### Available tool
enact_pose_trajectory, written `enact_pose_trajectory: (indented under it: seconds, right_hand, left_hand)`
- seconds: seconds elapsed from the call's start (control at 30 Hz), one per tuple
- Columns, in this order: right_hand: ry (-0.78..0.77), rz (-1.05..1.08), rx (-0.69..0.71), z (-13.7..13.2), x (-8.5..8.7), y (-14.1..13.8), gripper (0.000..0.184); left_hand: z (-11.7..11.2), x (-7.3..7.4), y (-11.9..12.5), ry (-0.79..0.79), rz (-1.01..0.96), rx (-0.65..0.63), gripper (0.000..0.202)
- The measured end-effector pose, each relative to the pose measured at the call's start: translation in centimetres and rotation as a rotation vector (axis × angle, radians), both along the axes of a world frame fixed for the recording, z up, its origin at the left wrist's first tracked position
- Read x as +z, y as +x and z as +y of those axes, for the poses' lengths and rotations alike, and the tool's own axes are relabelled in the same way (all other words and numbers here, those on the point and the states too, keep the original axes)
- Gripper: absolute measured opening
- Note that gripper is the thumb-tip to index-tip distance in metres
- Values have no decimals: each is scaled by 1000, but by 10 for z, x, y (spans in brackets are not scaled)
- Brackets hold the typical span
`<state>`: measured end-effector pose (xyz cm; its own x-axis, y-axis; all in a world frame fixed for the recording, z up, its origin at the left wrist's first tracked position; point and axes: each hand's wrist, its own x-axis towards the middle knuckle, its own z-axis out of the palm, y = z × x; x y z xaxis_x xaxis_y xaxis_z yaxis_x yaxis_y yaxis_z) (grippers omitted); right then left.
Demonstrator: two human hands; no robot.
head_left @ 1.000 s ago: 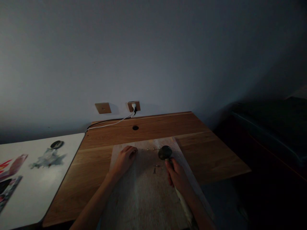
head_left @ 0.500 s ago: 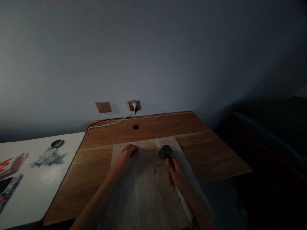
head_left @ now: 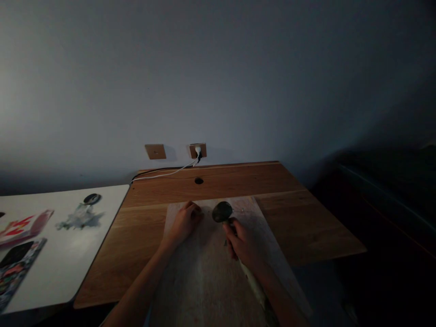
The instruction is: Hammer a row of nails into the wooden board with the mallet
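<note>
My right hand (head_left: 242, 243) is closed around the pale handle of a mallet-like tool (head_left: 222, 211). Its round dark head is over the upper part of a pale board (head_left: 204, 286); I cannot tell whether it touches. To its left, my left hand (head_left: 184, 222) rests on the board with fingers curled together, and whatever they may pinch is too small to make out. A tiny shiny metal piece (head_left: 242, 210) shows right of the tool's head. Near my right fingers lies a small dark piece (head_left: 225, 243). The tool hides part of the board.
Beneath the board is a wooden table (head_left: 116, 254) with a round cable hole (head_left: 199, 180). A white table (head_left: 57, 277) adjoins it at left, with a red-and-white package (head_left: 25, 227) and a dark round object (head_left: 92, 199). Cables (head_left: 163, 174) run to a wall socket (head_left: 198, 151).
The view has shifted slightly, moving the scene right. My right hand has moved the tool left, closer to my left hand. Small metal pieces seen earlier are now partly hidden.
</note>
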<state>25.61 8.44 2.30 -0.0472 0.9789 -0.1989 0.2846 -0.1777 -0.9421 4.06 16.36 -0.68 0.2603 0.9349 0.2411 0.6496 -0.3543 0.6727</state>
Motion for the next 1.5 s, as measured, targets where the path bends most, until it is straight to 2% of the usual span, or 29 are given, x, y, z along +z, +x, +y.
enact_pose_trajectory:
  seconds: [0.13, 0.27, 0.43, 0.6, 0.73, 0.83, 1.03, 1.5]
  right_hand:
    - [48, -25, 77, 15, 10, -19, 29]
    - [33, -93, 115, 24, 10, -31, 22]
    - [41, -219, 138, 24, 12, -37, 20]
    - [41, -310, 145, 21, 18, -39, 18]
    - [84, -311, 138, 20, 22, -39, 19]
    - [51, -318, 157, 20, 24, -39, 18]
    - [59, -293, 160, 20, 19, -38, 21]
    - [68, -250, 138, 21, 16, -39, 22]
  left_hand:
    - [0, 0, -1, 31, -18, -55, 13]
    - [2, -4, -3, 36, -28, -74, 20]
    - [4, -9, -2, 41, -51, -33, 23]
    - [5, -7, -2, 2, -77, -67, 24]
    - [4, -6, -3, -12, -82, -84, 26]
    - [4, -6, -3, -5, -42, -72, 22]
    - [5, -7, -2, -19, -4, -13, 18]
    - [4, -6, -3, -8, -51, -63, 22]
